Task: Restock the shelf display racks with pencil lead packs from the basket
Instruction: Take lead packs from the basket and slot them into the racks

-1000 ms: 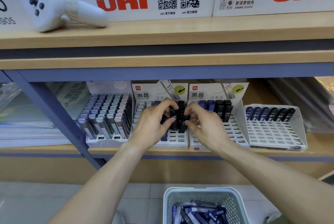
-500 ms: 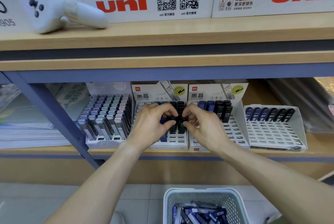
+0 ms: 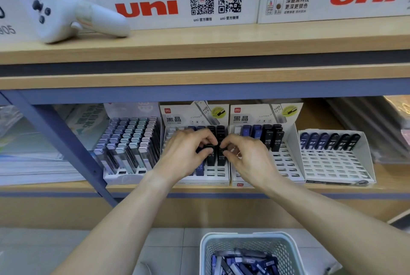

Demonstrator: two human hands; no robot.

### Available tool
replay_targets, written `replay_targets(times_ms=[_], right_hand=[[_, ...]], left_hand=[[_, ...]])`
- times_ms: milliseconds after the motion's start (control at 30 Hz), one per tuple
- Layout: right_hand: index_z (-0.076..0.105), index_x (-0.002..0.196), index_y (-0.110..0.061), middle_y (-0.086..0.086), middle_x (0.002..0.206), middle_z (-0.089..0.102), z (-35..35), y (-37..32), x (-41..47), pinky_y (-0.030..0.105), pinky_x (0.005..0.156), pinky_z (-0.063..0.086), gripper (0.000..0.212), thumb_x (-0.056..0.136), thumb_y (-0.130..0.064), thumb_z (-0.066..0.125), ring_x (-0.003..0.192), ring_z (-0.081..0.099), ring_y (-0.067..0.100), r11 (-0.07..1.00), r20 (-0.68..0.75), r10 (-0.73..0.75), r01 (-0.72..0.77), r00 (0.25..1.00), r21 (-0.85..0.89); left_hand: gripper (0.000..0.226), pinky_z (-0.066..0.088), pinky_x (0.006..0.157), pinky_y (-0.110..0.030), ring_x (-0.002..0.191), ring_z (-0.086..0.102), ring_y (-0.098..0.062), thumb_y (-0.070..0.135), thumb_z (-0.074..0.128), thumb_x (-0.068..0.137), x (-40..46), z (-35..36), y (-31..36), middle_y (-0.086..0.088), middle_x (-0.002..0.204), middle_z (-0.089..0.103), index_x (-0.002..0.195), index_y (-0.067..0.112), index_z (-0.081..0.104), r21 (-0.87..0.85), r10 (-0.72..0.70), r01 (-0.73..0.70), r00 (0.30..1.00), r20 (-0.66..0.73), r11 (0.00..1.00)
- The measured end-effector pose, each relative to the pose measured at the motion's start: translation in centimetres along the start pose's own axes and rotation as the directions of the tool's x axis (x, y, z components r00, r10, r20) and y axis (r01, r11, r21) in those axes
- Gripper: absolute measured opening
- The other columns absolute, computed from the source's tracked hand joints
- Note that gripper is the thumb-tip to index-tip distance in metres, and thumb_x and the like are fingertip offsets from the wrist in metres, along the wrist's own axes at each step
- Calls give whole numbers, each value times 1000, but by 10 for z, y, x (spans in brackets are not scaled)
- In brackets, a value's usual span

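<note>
Shelf rack (image 3: 218,177): black packs (image 3: 210,159) upright.

So the lower wood-look shelf board (image 3: 221,188) has four white slotted cardboard display racks (image 3: 335,163) sitting side by side, and a white perforated plastic basket (image 3: 221,250) sits on the grey tiled floor (image 3: 44,250) below.

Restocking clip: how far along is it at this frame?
Early to midway. Done: leftmost rack looks full. In hand: left hand and right hand seat black packs in the second rack. Left: third rack, rightmost rack mostly empty; basket holds more packs.
</note>
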State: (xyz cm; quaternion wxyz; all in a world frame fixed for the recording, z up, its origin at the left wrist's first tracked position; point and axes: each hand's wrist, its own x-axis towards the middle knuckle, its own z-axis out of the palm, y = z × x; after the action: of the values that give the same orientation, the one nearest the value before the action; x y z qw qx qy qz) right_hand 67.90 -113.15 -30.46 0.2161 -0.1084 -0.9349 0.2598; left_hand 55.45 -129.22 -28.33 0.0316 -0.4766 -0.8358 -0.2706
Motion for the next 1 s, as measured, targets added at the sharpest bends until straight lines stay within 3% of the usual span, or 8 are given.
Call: replay_targets(times_ms=[200, 367, 567, 700, 800, 900, 1000], right_hand=[[69, 116, -31, -7, 102, 64, -2, 1, 3, 33, 75, 52, 27, 92, -19, 68, 81, 60, 9, 1000, 9, 20, -20, 1000, -20], [63, 121, -31, -11, 102, 61, -7, -1, -4, 33, 77, 53, 32, 91, -21, 69, 80, 59, 7, 999, -3, 4, -4, 1000, -40], [62, 108, -34, -19, 90, 62, -21, -4, -40, 24, 71, 51, 20, 90, -31, 70, 76, 58, -2, 1000, 55, 16, -17, 998, 11], [66, 99, -30, -16, 85, 69, -21, -4, -91, 24, 75, 54, 14, 88, -36, 73, 79, 64, -1, 986, 252, 114, -141, 961, 93], [67, 107, -28, -15, 98, 71, -7, 9, -138, 26, 85, 55, 21, 91, -40, 71, 88, 65, -1, 976, 455, 181, -216, 872, 25], [66, 116, -26, -11, 111, 70, 18, 32, -179, 30, 91, 54, 29, 92, -42, 68, 101, 66, 10, 949, 593, 302, -291, 746, -117], [68, 115, -16, 1, 112, 73, 47, 62, -202, 35, 94, 54, 31, 92, -36, 70, 105, 68, 21, 860, 625, 483, -464, 613, -210]], left_hand=[[19, 50, 82, -31, 94, 61, -14, 24, 68, 94, 3, 6, 3, 11, 113, 65, 111, 28, 75, 84, 0, 3, 999, -35, 996], [22, 50, 84, -32, 100, 61, -14, 26, 63, 98, -5, 2, 7, 9, 113, 65, 117, 27, 71, 66, 11, -6, 996, -85, 998], [26, 49, 86, -41, 104, 60, -20, 31, 62, 99, -40, 3, 26, 4, 115, 60, 123, 21, 66, 179, 160, -133, 977, -145, 975], [30, 49, 89, -38, 108, 58, -19, 36, 57, 100, -83, 24, 42, 4, 117, 60, 125, 21, 64, 120, 192, -192, 981, 6, 974], [38, 49, 95, -38, 116, 56, -16, 44, 53, 100, -117, 58, 44, 5, 125, 60, 133, 25, 57, 52, 115, -132, 962, 246, 990], [45, 48, 101, -39, 123, 56, -22, 48, 49, 102, -146, 97, 37, 0, 133, 58, 141, 25, 48, 95, 1, -58, 859, 512, 994], [50, 44, 104, -38, 128, 54, -30, 42, 52, 103, -160, 133, 28, -12, 139, 57, 145, 17, 43, 126, -136, 69, 733, 667, 990]])
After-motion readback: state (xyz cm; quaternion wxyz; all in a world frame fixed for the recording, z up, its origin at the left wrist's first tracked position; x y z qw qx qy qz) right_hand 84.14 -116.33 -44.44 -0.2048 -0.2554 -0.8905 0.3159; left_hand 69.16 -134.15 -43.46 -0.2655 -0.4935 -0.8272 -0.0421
